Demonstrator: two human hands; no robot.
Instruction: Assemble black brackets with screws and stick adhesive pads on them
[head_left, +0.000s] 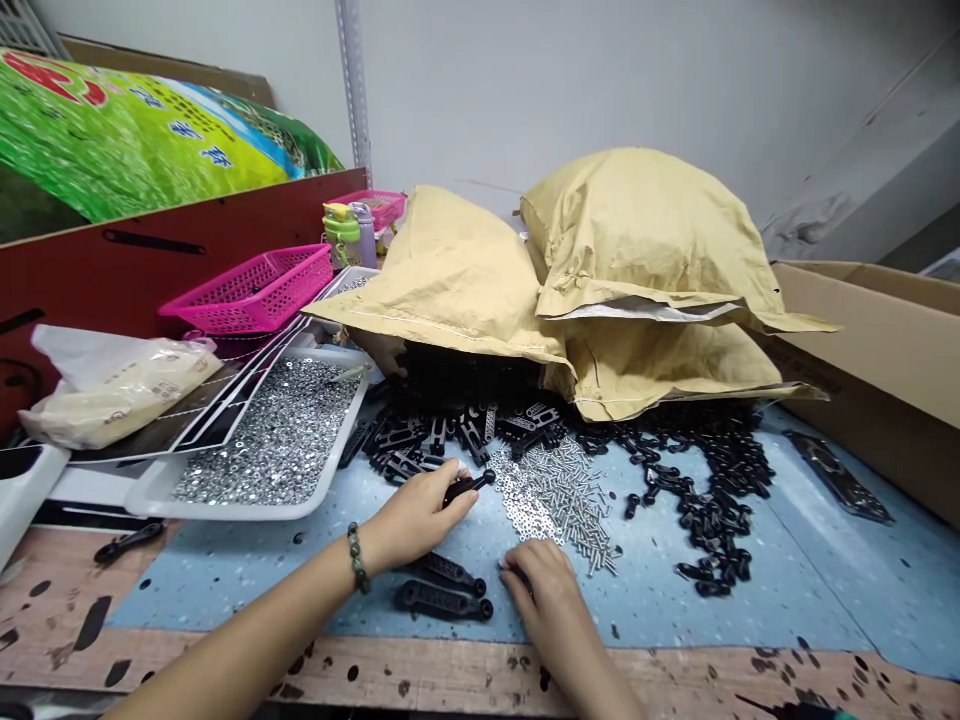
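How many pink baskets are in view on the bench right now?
2. One pink plastic basket stands against the dark red board; another pink plastic basket sits farther back, to its right. More could be hidden behind the kraft paper bags.

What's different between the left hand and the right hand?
The left hand wears a green beaded bracelet; the right hand shows none. The left hand grips a black part; the right hand's fingers rest by the silver screws, on something too small to tell. Both are bare and over the blue mat.
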